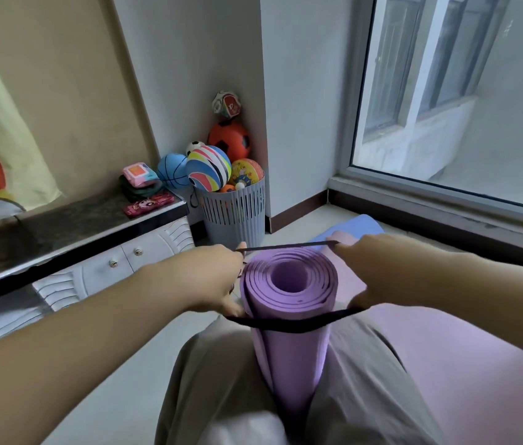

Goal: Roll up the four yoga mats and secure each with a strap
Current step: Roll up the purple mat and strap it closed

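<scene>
Currently the window (446,91) occupies the right side of the room, and a low cabinet with a dark worktop (77,226) runs along the left wall. A pink mat (462,348) lies flat on the floor to the right of the seated person. The end of a blue mat (361,224) lies flat beyond it, near the window sill. Neither is rolled, and a fourth mat is not in view. A slotted basket (234,216) full of balls stands in the corner.

The purple mat (289,348) is rolled and stands roughly upright between the person's knees. Its long axis runs from the lap upward, with the spiral end on top.

The left hand (218,281) sits against the left side of the roll's upper end. The right hand (369,268) sits just beside the right side. Both are at about the same height and equally near the roll.

Each hand has its fingers curled around the black strap (295,324), and together they stretch it into an open loop. The near run of the loop crosses the front of the roll a little below the top rim and touches it. The far run passes just behind the rim.

The loop therefore appears to encircle the upper end only. The coming move likely requires both hands to travel down along the long axis at an equal rate and then draw the strap tight. An uneven pull could tip the roll or loosen its outer layer.
</scene>
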